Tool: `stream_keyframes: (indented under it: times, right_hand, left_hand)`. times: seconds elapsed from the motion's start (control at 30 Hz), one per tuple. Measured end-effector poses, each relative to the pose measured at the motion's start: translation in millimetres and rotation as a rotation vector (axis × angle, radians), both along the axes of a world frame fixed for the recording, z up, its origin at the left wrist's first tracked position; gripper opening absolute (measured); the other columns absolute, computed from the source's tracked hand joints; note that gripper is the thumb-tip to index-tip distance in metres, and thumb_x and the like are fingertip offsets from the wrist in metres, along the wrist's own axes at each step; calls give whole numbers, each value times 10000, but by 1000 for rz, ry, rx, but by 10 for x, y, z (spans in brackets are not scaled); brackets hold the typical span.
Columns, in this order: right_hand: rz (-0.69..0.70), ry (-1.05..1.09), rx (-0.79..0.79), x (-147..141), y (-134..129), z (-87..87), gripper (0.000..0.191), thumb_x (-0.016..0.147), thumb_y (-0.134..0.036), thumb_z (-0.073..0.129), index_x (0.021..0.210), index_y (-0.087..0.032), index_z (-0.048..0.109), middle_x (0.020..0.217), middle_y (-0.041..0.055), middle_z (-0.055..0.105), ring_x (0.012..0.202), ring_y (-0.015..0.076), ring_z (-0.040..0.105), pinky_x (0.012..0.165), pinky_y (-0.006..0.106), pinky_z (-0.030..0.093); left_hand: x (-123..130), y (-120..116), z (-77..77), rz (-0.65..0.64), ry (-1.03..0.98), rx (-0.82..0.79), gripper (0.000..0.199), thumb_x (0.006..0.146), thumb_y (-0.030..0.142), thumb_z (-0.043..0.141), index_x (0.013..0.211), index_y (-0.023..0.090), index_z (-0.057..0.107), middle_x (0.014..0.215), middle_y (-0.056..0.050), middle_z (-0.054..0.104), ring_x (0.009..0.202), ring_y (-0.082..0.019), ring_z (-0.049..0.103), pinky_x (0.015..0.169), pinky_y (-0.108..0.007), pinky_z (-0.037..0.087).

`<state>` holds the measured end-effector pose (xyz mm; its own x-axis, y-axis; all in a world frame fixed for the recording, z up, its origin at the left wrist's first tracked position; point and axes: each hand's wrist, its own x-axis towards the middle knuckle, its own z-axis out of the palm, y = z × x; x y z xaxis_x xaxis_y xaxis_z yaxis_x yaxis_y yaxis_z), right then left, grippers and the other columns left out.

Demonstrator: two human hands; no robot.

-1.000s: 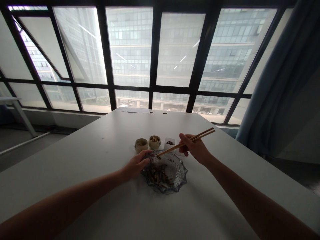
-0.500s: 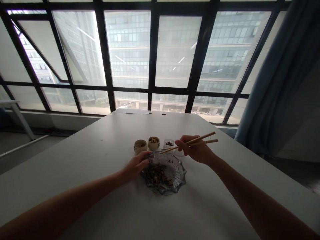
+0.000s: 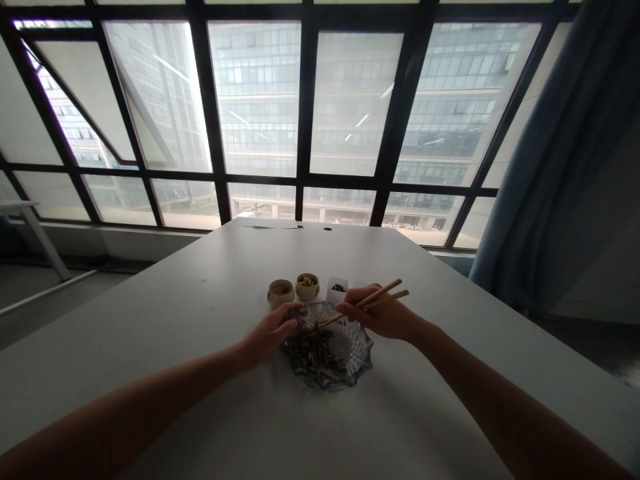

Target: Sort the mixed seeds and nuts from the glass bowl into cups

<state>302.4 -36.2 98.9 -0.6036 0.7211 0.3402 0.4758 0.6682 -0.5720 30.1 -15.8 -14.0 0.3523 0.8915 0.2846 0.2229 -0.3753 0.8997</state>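
Chopsticks (image 3: 384, 293) in R hand (image 3: 375, 315), fingers closed round them, tips in glass bowl (image 3: 359, 347) w/ dark pcs (image 3: 316, 352). L hand (image 3: 271, 329) has fingers closed on its rim, near sm. cup (image 3: 281, 298).

From here I see a white table (image 3: 210, 333) running towards the window. On it sits a glass bowl (image 3: 361, 347), and just beyond stand a small pot (image 3: 281, 299), a second pot (image 3: 307, 292) close beside it, and a whitish tub (image 3: 331, 292). At the far end, papers (image 3: 270, 223) lie flat, near a dark round spot (image 3: 327, 229) in the tabletop.
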Motion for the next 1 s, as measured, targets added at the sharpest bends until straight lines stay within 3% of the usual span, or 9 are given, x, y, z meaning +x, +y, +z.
stream_keyframes:
  times: [0.4,1.0]
  right_hand:
    - [57,-22,124,-16,18,-26,509,947,-591,581,693,-154,641,571,2,552,524,117,481,502,242,378]
    - [149,26,104,-82,-25,-58,469,950,-567,595,756,-151,692,620,12,591,549,119,501,520,241,379]
  left_hand:
    - [-12,-18,38,13,42,20,476,890,366,578,1320,164,594,1266,-114,704,1159,-299,634,1029,-415,475]
    - [-12,-4,21,-16,15,17,480,897,390,587,1323,169,583,1296,-113,696,1204,-299,622,1053,-411,463]
